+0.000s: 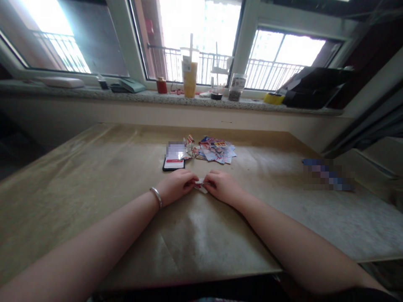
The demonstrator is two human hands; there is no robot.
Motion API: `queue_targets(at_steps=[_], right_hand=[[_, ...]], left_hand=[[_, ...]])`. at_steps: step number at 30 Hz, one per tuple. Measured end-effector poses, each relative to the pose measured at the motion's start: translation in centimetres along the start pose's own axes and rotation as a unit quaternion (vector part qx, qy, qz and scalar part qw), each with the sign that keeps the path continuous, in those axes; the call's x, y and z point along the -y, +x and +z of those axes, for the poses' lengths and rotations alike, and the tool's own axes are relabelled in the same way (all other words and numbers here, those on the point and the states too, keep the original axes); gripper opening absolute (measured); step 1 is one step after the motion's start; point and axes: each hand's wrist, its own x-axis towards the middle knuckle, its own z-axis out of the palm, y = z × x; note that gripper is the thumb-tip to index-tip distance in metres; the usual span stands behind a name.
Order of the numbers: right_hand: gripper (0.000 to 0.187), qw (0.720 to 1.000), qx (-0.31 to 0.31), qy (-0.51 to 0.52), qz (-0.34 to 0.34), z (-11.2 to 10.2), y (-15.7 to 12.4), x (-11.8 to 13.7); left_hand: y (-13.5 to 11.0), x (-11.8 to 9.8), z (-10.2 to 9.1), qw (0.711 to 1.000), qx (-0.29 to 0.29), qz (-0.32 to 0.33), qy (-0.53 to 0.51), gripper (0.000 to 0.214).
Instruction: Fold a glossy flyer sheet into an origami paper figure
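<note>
Head view: a wide desk (94, 176) covered in brown paper fills most of the frame, and the phone (174, 161) lying face up on it serves as the landmark. Far beyond the phone, on the window sill (94, 94), stands a yellow cup (190, 77). Just right of the phone sits a loose pile of printed paper pieces (217, 150), seemingly kept within easy reach.

Just nearer the camera than the phone, the left hand (176, 184) and the right hand (225, 186) meet, both resting on the desk, which likely steadies them. Between them lies a small folded paper piece (200, 186), white with red print, held low against the desk surface. The fingers (192, 178) of both hands are curled shut and pinch its opposite ends. A silver bracelet (156, 197) circles the left wrist.
</note>
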Motion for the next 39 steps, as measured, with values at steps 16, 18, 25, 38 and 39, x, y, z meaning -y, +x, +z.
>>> queue_targets(at_steps=[16,18,25,38,39], right_hand=[[0.016,0.979,0.103,-0.148,0.091,-2.0,-0.2,0.7],[0.017,0.977,0.108,-0.164,0.088,-2.1,-0.2,0.8],[0.018,0.969,0.119,-0.204,0.076,-2.5,-0.5,1.1],[0.018,0.974,0.089,-0.191,0.086,-2.0,-0.3,-0.4],[0.018,0.973,0.087,-0.196,0.086,-2.0,-0.4,-0.4]], left_hand=[[-0.1,-0.5,-0.7,0.994,0.045,-0.019,0.103,0.012],[-0.2,-0.7,-1.0,0.991,0.052,-0.025,0.122,0.012],[-0.4,-0.7,-1.2,0.984,0.046,-0.032,0.169,0.011],[-0.5,0.2,-0.7,0.989,0.015,-0.006,0.146,0.014],[-0.5,0.2,-0.7,0.989,0.016,-0.006,0.145,0.014]])
